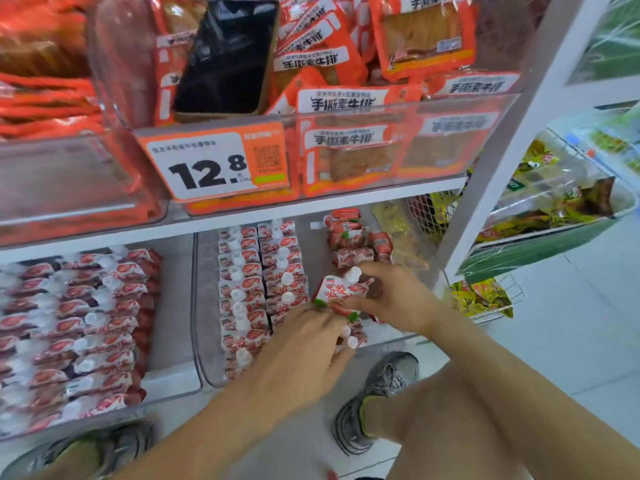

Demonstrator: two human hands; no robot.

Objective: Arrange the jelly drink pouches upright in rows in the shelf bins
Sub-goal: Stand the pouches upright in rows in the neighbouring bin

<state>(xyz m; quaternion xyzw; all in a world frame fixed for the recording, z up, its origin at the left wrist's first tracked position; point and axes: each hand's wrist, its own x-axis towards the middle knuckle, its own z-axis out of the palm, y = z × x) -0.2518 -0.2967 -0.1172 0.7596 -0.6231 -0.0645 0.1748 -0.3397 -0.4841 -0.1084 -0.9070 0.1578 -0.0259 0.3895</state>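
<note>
The right hand [388,299] curls round a soft, glossy red-and-white pouch [341,287] with a round white cap, tilted near the front right of the clear plastic bin [204,306] on the lower shelf. The left hand [304,344], fingers bent, presses on pouches at the bin's front edge; whether it grips one is blurred. Two neat upright rows [263,271] fill the bin's left side. Loose pouches [353,237] lie jumbled toward its back right corner.

A black phone [227,57] rests tilted among orange snack packets [426,36] on the upper shelf. An orange-and-white price tag [214,162] reading 12.8 fronts that bin. Grey sneakers [375,400] stand on the floor.
</note>
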